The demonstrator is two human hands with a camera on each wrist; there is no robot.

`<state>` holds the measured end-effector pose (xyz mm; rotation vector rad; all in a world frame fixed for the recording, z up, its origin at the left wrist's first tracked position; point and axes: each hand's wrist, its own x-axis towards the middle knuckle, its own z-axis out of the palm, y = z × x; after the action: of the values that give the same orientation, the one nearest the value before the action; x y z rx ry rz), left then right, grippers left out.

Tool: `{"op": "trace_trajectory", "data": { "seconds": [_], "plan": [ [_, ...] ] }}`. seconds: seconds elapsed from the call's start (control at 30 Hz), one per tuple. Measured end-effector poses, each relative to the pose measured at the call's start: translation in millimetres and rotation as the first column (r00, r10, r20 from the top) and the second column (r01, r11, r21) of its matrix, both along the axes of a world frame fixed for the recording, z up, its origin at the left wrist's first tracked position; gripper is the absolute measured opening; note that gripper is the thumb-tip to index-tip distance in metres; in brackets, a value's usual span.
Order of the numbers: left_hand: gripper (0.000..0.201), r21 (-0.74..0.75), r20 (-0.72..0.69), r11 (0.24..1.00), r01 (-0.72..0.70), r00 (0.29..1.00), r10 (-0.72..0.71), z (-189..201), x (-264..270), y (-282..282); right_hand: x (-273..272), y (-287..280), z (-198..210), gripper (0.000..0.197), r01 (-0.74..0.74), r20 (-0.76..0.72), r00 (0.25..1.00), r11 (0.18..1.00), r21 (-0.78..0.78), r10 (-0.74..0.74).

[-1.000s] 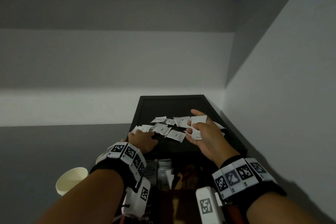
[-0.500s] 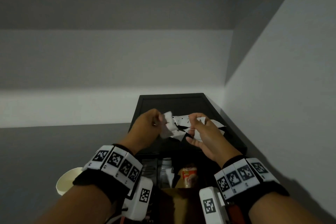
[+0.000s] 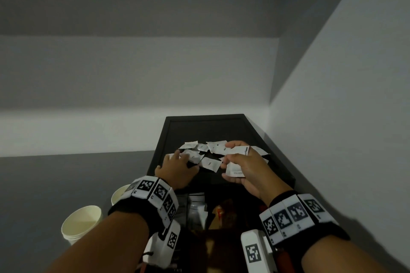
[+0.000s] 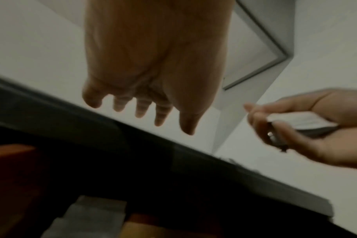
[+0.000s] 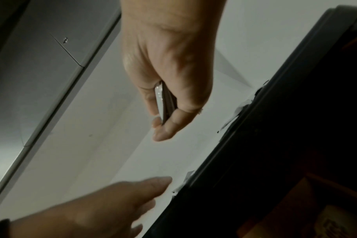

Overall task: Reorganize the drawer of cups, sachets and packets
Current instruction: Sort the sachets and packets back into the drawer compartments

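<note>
White sachets [image 3: 209, 163] half a second ago lifted by the left hand [image 3: 177, 167] now sit stacked in the grasping right hand [image 3: 244, 164]; the left, fingers spread, reaches back over the loose ones on the black tray [image 3: 277, 162], so gathering continues.

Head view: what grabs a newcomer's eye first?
White sachets scattered across a black tray at centre, bright against it. The right hand grips a stack of sachets over the tray's near right; the left hand reaches onto loose ones. Paper cups stand low left.
</note>
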<state>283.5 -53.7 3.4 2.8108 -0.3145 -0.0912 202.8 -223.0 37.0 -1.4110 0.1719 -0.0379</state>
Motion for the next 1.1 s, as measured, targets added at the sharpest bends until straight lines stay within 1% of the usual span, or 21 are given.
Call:
{"op": "trace_trajectory", "data": {
  "seconds": [0.07,0.1,0.23,0.33,0.43,0.47,0.53,0.57,0.6,0.63,0.7,0.77,0.8,0.87,0.93,0.97,1.0,1.03,1.07,1.1],
  "plan": [
    [0.054,0.090,-0.072,0.996,0.015,0.997,-0.009,-6.2,-2.2,-1.2,1.5,-1.3,-0.9,0.034,0.029,-0.007,1.000,1.000,-0.007,-0.029],
    [0.056,0.110,-0.078,0.994,0.014,0.997,-0.006,-6.8,-4.0,-2.2,1.8,-1.5,-1.0,0.035,0.034,-0.008,0.999,0.999,-0.001,-0.034],
    [0.065,0.156,-0.092,0.988,0.015,0.996,0.000,2.7,-15.1,-1.6,2.4,-3.6,-3.8,0.036,0.036,-0.010,0.999,0.999,0.025,-0.036],
    [0.058,0.179,-0.098,0.983,0.048,0.995,-0.031,8.6,-20.3,2.4,3.2,-2.3,-5.4,0.034,0.037,-0.013,0.999,0.999,0.033,-0.037],
    [0.050,0.136,-0.080,0.991,0.010,0.997,0.000,6.3,-17.9,3.1,2.8,0.8,-3.4,0.034,0.040,-0.017,0.999,0.999,0.034,-0.040],
    [0.050,0.116,-0.074,0.993,-0.017,0.997,0.026,4.5,-16.8,3.0,2.6,1.0,-2.9,0.034,0.038,-0.021,0.999,0.999,0.032,-0.037],
    [0.057,0.081,-0.065,0.994,-0.075,0.995,0.080,1.4,-15.1,2.8,1.8,0.8,-1.7,0.035,0.037,-0.027,0.999,0.999,0.028,-0.036],
    [0.059,0.050,-0.053,0.995,-0.088,0.994,0.091,1.3,-15.8,2.8,1.2,0.2,-1.6,0.035,0.042,-0.029,0.999,0.999,0.027,-0.041],
    [0.057,0.005,-0.025,0.997,-0.082,0.996,0.083,2.8,-17.8,2.3,1.3,-1.1,-2.1,0.034,0.052,-0.032,0.998,0.998,0.030,-0.051],
    [0.051,-0.050,0.026,0.997,-0.054,0.998,0.056,6.5,-21.8,1.0,1.9,-2.7,-3.0,0.031,0.072,-0.036,0.997,0.997,0.036,-0.070],
    [0.039,-0.144,0.186,0.987,0.068,0.982,-0.041,16.1,-33.8,-4.9,3.5,-5.7,-5.9,0.019,0.116,-0.045,0.992,0.991,0.061,-0.114],
    [0.040,-0.204,0.336,0.946,0.251,0.926,-0.173,25.7,-49.3,-14.5,5.3,-7.2,-7.1,0.009,0.154,-0.066,0.987,0.983,0.105,-0.147],
    [0.044,-0.216,0.374,0.916,0.337,0.896,-0.241,29.1,-57.6,-19.6,6.3,-7.8,-7.1,0.011,0.167,-0.066,0.985,0.978,0.127,-0.160],
    [0.048,-0.217,0.369,0.848,0.484,0.845,-0.388,32.4,-73.3,-30.4,8.3,-9.4,-5.5,0.028,0.166,-0.066,0.985,0.976,0.142,-0.158],
    [0.042,-0.201,0.334,0.767,0.609,0.779,-0.531,30.0,-81.9,-40.1,9.7,-12.9,-4.9,0.041,0.146,-0.060,0.988,0.982,0.121,-0.139],
    [0.040,-0.197,0.316,0.735,0.649,0.752,-0.579,28.0,-83.6,-43.7,9.3,-14.4,-4.9,0.041,0.133,-0.059,0.990,0.984,0.117,-0.127],
    [0.039,-0.199,0.298,0.715,0.670,0.736,-0.607,26.4,-84.2,-45.9,8.0,-16.2,-5.2,0.035,0.121,-0.062,0.992,0.985,0.119,-0.114],
    [0.037,-0.210,0.283,0.704,0.678,0.732,-0.620,25.2,-83.4,-47.1,6.8,-17.9,-5.9,0.023,0.113,-0.069,0.992,0.984,0.138,-0.104],
    [0.035,-0.230,0.276,0.695,0.681,0.731,-0.624,24.8,-81.8,-47.3,5.9,-20.1,-7.8,0.018,0.115,-0.079,0.991,0.979,0.166,-0.103],
    [0.033,-0.253,0.271,0.689,0.679,0.734,-0.623,24.3,-78.9,-47.0,4.3,-22.4,-9.7,0.023,0.112,-0.094,0.991,0.973,0.202,-0.095]
  ]
}}
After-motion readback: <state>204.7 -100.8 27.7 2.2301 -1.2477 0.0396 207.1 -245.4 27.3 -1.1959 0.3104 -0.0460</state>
